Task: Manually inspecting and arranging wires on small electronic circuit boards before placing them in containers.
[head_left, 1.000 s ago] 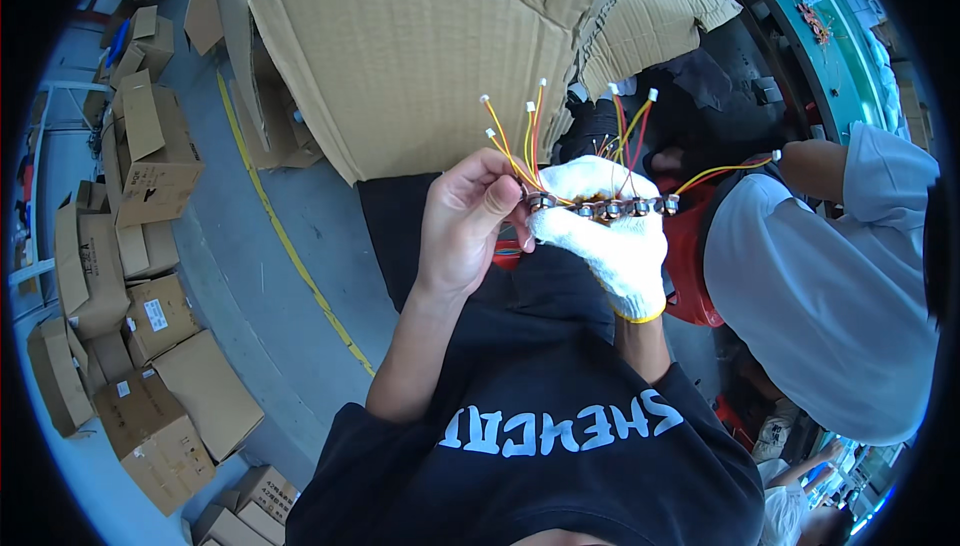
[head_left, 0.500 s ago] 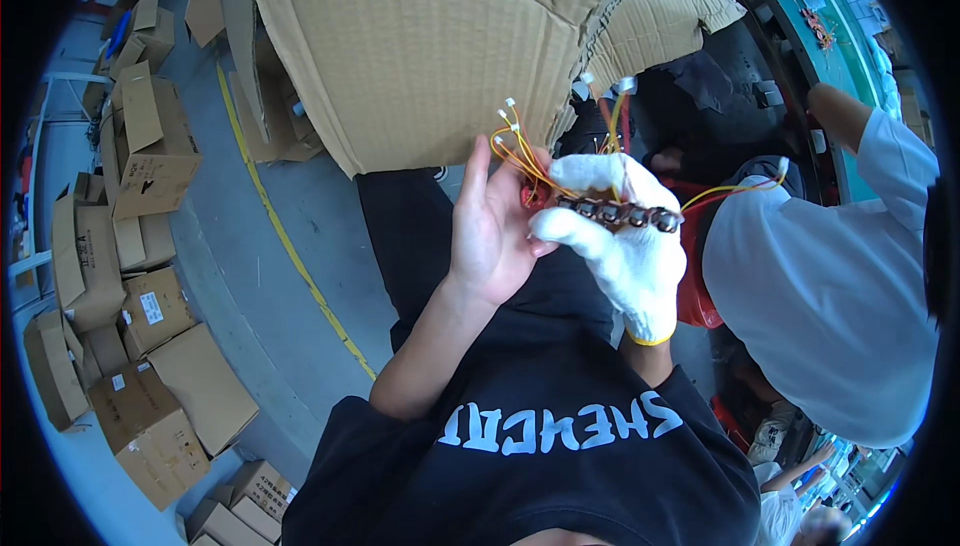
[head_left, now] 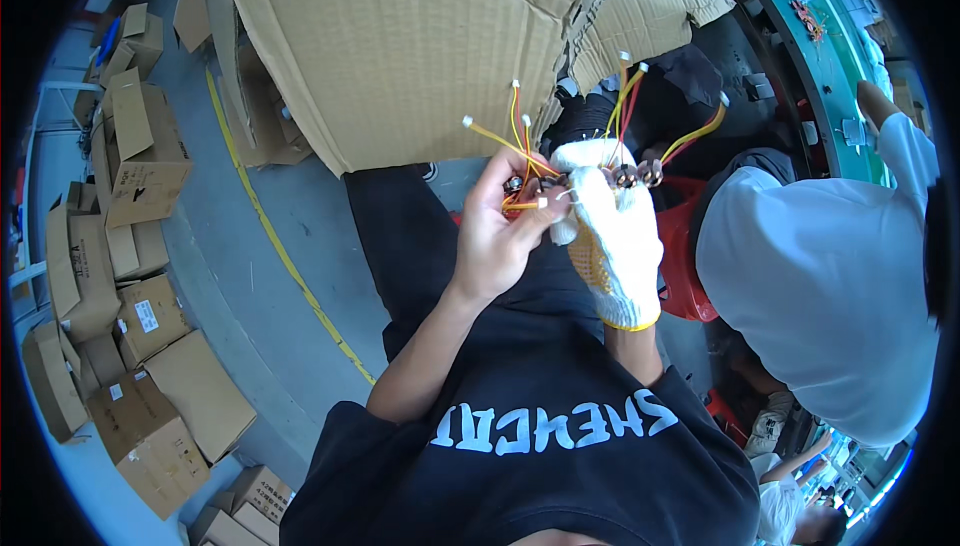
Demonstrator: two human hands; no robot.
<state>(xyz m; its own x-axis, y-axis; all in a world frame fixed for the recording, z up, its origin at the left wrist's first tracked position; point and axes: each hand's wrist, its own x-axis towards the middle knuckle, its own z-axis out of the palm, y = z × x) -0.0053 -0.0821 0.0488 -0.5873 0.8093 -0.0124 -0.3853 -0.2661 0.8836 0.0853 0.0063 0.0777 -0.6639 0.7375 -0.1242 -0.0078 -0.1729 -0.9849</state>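
Left hand: our bare left hand (head_left: 500, 246) had its fingers (head_left: 537, 224) drawn in, apparently pinching the left end of the coils (head_left: 625, 177); the exact contact was hidden.
Right hand: our gloved right hand (head_left: 615, 241) had its fingers pressed together around the row's middle, leaving the right-end coils showing.
Coils: we held them between both hands, above the dark trousers (head_left: 385, 236), on the near side of the cardboard (head_left: 400, 66).
Glove risk: the thick knit covered part of the row, so we judged that poor feel could have let it twist or slip toward our lap.
Wire risk: the red and yellow wires (head_left: 705, 133) fanned out far, left and right; crossing strands could have tangled, and a tug could have strained their joints at the coils.
Plug risk: one white plug (head_left: 542, 203) sat by our left thumb, where it could have snagged between our fingers.
Neighbour risk: a co-worker (head_left: 810, 286) in a pale shirt sat near on the right; a bump could have jarred our grasp.
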